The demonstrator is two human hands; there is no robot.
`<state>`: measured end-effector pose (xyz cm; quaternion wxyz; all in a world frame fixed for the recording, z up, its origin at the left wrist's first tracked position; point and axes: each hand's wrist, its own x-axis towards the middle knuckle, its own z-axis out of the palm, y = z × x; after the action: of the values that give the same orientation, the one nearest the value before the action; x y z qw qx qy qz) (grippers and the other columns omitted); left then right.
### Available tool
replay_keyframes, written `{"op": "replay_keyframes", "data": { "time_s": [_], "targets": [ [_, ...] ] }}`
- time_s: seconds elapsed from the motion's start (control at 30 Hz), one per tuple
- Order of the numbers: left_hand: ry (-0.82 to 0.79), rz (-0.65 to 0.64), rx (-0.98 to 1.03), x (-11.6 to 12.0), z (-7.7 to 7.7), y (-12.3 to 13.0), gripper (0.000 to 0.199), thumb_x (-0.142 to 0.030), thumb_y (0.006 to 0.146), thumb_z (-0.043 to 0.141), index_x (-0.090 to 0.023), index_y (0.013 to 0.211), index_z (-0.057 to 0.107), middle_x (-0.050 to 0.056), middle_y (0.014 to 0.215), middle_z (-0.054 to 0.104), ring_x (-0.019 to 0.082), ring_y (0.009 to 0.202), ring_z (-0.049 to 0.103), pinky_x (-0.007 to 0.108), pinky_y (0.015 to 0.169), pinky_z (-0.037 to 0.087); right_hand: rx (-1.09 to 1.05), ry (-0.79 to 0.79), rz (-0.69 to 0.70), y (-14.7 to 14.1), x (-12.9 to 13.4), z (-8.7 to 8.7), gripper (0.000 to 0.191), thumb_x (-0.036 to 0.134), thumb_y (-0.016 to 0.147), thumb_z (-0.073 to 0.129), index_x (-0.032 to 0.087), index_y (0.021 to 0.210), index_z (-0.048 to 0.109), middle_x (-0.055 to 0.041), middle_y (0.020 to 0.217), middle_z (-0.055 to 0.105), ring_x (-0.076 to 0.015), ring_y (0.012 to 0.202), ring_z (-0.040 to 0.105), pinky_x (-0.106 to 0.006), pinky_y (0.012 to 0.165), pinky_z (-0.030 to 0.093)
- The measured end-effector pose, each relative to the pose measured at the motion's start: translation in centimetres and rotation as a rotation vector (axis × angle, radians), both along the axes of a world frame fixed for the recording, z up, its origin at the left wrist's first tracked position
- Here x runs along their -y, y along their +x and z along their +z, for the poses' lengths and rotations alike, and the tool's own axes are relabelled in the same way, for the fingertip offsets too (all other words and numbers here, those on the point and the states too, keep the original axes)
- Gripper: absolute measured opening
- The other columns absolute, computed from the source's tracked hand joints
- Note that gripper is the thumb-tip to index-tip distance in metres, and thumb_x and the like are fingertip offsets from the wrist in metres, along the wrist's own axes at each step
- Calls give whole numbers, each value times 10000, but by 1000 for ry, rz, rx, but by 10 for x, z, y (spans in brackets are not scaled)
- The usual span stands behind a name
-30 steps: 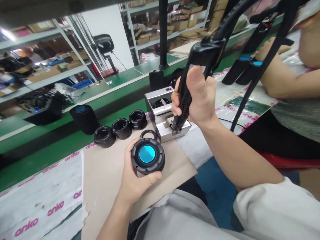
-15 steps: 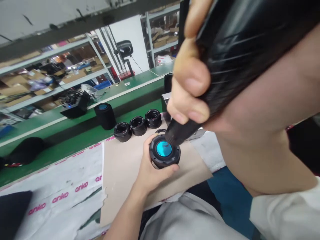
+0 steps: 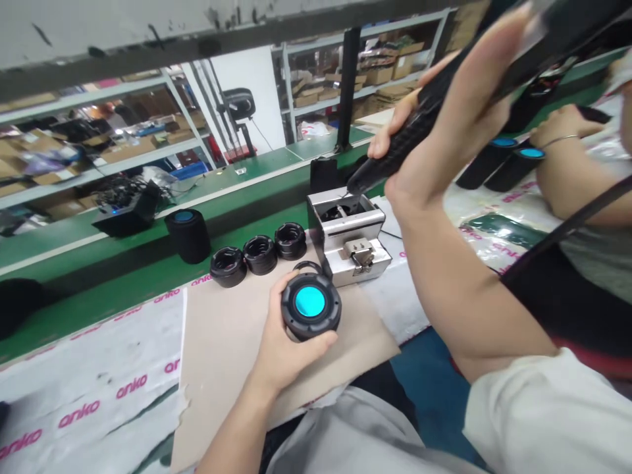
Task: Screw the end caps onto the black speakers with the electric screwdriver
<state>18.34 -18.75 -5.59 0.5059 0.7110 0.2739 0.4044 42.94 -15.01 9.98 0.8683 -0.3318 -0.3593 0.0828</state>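
My left hand [image 3: 286,349] is wrapped round a black cylindrical speaker [image 3: 333,304], whose end with a shiny blue disc faces up over the brown cardboard [image 3: 222,368]. A black electric screwdriver [image 3: 402,141] is gripped in my right hand [image 3: 457,125], raised and slanting down to the left. Its tip is at the open top of a metal screw feeder [image 3: 363,260]; whether the bit touches a screw cannot be made out. Just behind the speaker stand three black ring-shaped parts [image 3: 260,255] in a row.
A black speaker with a blue top [image 3: 187,236] stands at the left on the green bench. Two more dark cylinders [image 3: 513,168] are at the right, by a co-worker's hand [image 3: 563,125]. Shelves of boxes [image 3: 138,141] line the back. A black post [image 3: 348,92] rises behind the feeder.
My right hand has moved the screwdriver away from the speaker's rim, back to the metal screw feeder, which has come into fuller view. My left hand still holds the speaker.
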Motion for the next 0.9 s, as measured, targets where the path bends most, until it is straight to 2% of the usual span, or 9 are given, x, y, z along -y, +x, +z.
{"op": "replay_keyframes", "data": {
  "time_s": [0.03, 0.1, 0.17, 0.3, 0.4, 0.5, 0.6, 0.73, 0.9],
  "targets": [
    [-1, 10, -3, 0, 0, 0, 930, -468, 716, 991, -274, 1479, 495, 148, 1505, 654, 373, 1373, 696, 504, 1128, 597, -26, 47, -81, 11, -10, -9, 483, 704, 811, 754, 307, 899, 493, 52, 675, 511, -143, 613, 468, -332, 585, 362],
    [-2, 28, -4, 0, -1, -1, 933, -474, 706, 997, -274, 1470, 501, 144, 1479, 663, 371, 1339, 711, 489, 1085, 615, -11, -25, -126, 28, -23, -26, 661, 816, 580, 866, 301, 795, 513, 60, 561, 499, -108, 537, 384, -335, 545, 299],
    [-2, 38, -9, 1, -2, -3, 929, -483, 707, 997, -277, 1470, 507, 138, 1464, 665, 369, 1316, 718, 480, 1058, 622, -3, -71, -141, 34, -22, -35, 725, 860, 484, 880, 296, 740, 504, 56, 504, 470, -88, 502, 335, -328, 518, 259],
    [12, 52, -23, 2, -2, -5, 926, -498, 703, 1002, -285, 1469, 527, 125, 1451, 660, 363, 1282, 728, 467, 1033, 624, 54, 44, -82, 21, 16, -33, 474, 700, 834, 754, 286, 758, 535, 8, 642, 520, -162, 551, 511, -359, 507, 372],
    [31, 73, -32, 2, -2, -6, 928, -509, 697, 1009, -284, 1466, 540, 123, 1451, 654, 361, 1282, 726, 461, 1038, 620, 154, 35, 10, 16, 40, -25, 434, 601, 824, 820, 270, 705, 566, 4, 613, 493, -170, 519, 521, -351, 482, 383],
    [50, 90, -30, 1, -2, -6, 937, -530, 687, 1017, -284, 1464, 556, 119, 1439, 658, 358, 1283, 723, 456, 1044, 617, 188, 36, 160, 24, 49, -21, 266, 519, 927, 671, 277, 816, 664, 6, 623, 533, -168, 507, 522, -326, 424, 395],
    [59, 86, -23, 1, -2, -5, 951, -565, 681, 1017, -288, 1470, 563, 114, 1434, 660, 356, 1263, 728, 449, 1020, 624, 211, -44, 292, 25, 52, -23, 359, 569, 962, 626, 236, 854, 705, -9, 625, 579, -183, 484, 554, -336, 376, 410],
    [91, 84, -17, 1, -3, -6, 937, -552, 703, 1013, -299, 1487, 566, 104, 1438, 664, 344, 1260, 737, 432, 1016, 628, 113, -134, 247, 7, 50, -39, 572, 748, 871, 784, 201, 765, 657, 7, 545, 528, -151, 374, 473, -316, 319, 320],
    [126, 86, -18, 1, -4, -6, 918, -525, 726, 1009, -309, 1500, 565, 92, 1432, 675, 321, 1275, 743, 405, 1040, 625, 100, -168, 305, 2, 44, -59, 611, 782, 850, 797, 195, 763, 649, 8, 538, 562, -148, 358, 497, -297, 309, 324]
  ]
}}
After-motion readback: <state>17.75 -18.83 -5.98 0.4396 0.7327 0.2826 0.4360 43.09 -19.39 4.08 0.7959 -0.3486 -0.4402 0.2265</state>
